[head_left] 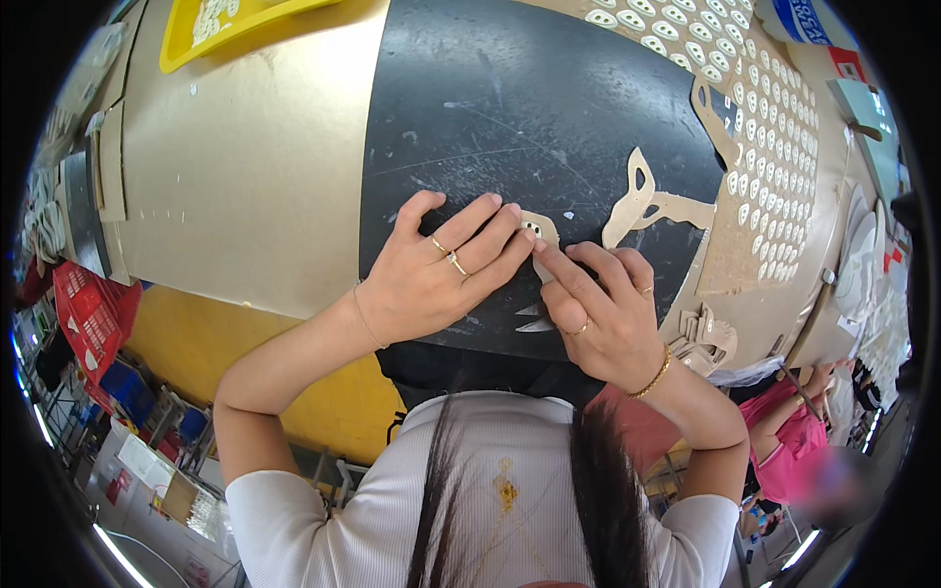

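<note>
A beige cut-out piece point(546, 224) lies on the black mat, mostly covered by my fingers. On it sits a small white oval patch point(530, 227) with dark holes. My left hand point(436, 260) presses index and middle fingertips onto the piece and patch; its thumb is hidden. From the right, the index fingertip of my right hand point(603, 309) touches the patch's edge, and the other fingers curl in. Two pointed metal blades point(533, 319), like those of small snips, stick out from under that palm; the handle is hidden. Farther right lies another beige cut-out point(637, 201) with looped openings.
Sheets of white oval patches point(769, 176) lie on the right, with a beige strip point(711, 118) at their edge. Several stacked cut-outs point(708, 338) are near my right wrist. A yellow tray point(181, 44) stands far left. A person in pink point(789, 431) is at the right.
</note>
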A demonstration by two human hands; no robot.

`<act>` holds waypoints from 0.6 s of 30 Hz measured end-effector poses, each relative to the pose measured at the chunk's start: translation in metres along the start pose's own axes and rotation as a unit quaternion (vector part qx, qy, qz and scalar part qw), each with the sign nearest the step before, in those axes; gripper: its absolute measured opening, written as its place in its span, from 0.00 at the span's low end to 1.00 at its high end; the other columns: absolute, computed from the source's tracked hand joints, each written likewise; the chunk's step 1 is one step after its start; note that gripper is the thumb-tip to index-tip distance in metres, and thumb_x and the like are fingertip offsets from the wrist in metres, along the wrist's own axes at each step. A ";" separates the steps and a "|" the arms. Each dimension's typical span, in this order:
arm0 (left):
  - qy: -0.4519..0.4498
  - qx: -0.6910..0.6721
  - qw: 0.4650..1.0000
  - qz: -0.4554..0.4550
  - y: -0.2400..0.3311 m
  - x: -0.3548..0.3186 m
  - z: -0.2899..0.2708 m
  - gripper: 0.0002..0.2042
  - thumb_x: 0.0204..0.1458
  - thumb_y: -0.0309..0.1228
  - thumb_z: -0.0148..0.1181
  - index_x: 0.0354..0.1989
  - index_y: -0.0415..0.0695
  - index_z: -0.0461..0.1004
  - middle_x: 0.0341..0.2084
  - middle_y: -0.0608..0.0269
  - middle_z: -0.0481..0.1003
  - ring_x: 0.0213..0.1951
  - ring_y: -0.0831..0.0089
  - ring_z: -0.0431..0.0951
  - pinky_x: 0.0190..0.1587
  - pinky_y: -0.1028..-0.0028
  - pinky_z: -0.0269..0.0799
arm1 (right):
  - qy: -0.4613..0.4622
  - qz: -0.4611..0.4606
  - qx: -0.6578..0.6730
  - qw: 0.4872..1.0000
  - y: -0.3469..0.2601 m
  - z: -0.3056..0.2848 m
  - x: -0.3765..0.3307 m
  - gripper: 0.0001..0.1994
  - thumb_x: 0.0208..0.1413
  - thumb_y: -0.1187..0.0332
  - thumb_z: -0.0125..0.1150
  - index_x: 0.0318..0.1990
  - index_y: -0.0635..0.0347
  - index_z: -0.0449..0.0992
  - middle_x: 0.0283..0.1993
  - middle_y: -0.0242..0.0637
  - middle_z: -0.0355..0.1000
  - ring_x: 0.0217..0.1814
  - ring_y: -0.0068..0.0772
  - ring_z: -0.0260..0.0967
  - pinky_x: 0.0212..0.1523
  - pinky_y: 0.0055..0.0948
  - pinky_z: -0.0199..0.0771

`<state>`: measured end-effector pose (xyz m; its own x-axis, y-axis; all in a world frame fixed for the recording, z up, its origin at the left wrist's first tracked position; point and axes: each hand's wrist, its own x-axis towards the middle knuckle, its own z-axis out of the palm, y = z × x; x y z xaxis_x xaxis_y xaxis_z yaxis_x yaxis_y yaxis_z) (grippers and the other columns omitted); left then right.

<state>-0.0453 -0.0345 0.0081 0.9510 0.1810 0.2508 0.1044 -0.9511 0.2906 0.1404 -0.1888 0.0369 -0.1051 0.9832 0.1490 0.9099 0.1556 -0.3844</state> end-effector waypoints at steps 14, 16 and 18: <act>0.010 0.017 1.000 0.005 0.004 -0.001 0.001 0.17 0.54 0.33 0.59 0.53 0.48 0.78 0.56 0.63 0.73 0.61 0.67 0.72 0.57 0.53 0.64 | 0.021 0.041 -0.008 0.999 -0.004 0.006 -0.004 0.13 0.50 0.70 0.65 0.44 0.53 0.73 0.65 0.35 0.73 0.61 0.39 0.71 0.58 0.40 0.60; 0.010 0.012 1.000 0.011 0.001 -0.001 0.001 0.17 0.54 0.33 0.60 0.54 0.48 0.78 0.56 0.63 0.73 0.61 0.67 0.72 0.56 0.53 0.64 | 0.018 0.073 -0.003 0.997 -0.014 0.004 0.000 0.13 0.51 0.70 0.64 0.45 0.54 0.73 0.63 0.36 0.74 0.59 0.38 0.72 0.56 0.39 0.61; 0.012 0.010 1.000 0.016 0.000 0.000 0.001 0.18 0.55 0.33 0.60 0.54 0.48 0.77 0.56 0.64 0.73 0.61 0.67 0.72 0.56 0.54 0.65 | 0.036 0.072 -0.016 0.997 -0.014 0.006 0.008 0.14 0.50 0.70 0.64 0.45 0.55 0.74 0.61 0.36 0.75 0.56 0.37 0.72 0.55 0.39 0.61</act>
<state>-0.0446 -0.0348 0.0072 0.9467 0.1568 0.2814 0.0810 -0.9613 0.2633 0.1247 -0.1830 0.0383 0.0548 0.9854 0.1609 0.9262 0.0100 -0.3768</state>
